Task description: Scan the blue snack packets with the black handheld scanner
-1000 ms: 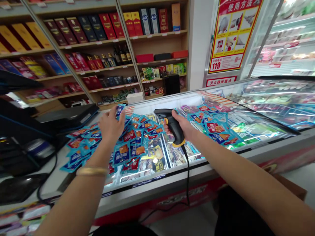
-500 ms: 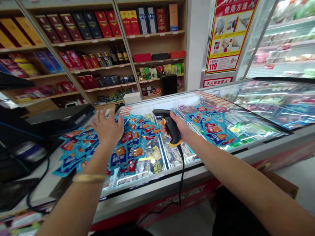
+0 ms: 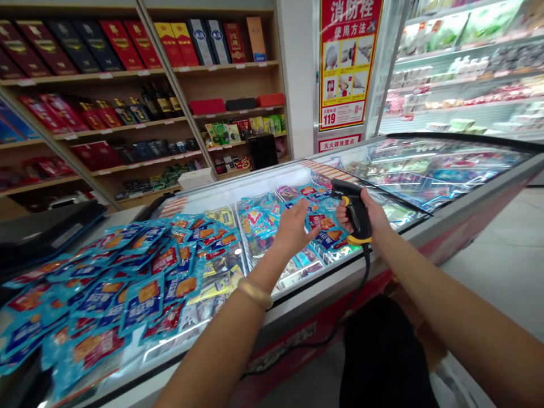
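My right hand (image 3: 374, 218) is wrapped round the handle of a black and yellow barcode scanner (image 3: 359, 218), its cable hanging down from the grip. To its left, my left hand (image 3: 293, 229) holds nothing; its fingers stretch towards the smaller group of blue snack packets (image 3: 325, 238), and I cannot tell whether they touch. A gold bangle (image 3: 255, 293) circles the left wrist. The larger heap of blue and red snack packets (image 3: 142, 300) spreads over the left part of the glass freezer top, away from both hands.
The chest freezer (image 3: 306, 286) runs across in front of me, with frozen goods under its glass. A dark device (image 3: 51, 232) stands at the left. Shelves of boxes (image 3: 229, 73), a red poster (image 3: 348, 68) and a lit display fridge (image 3: 463, 85) line the back.
The view has turned right. My left hand has moved from over the large heap to beside the smaller group of packets. The scanner, still in my right hand, has shifted right.
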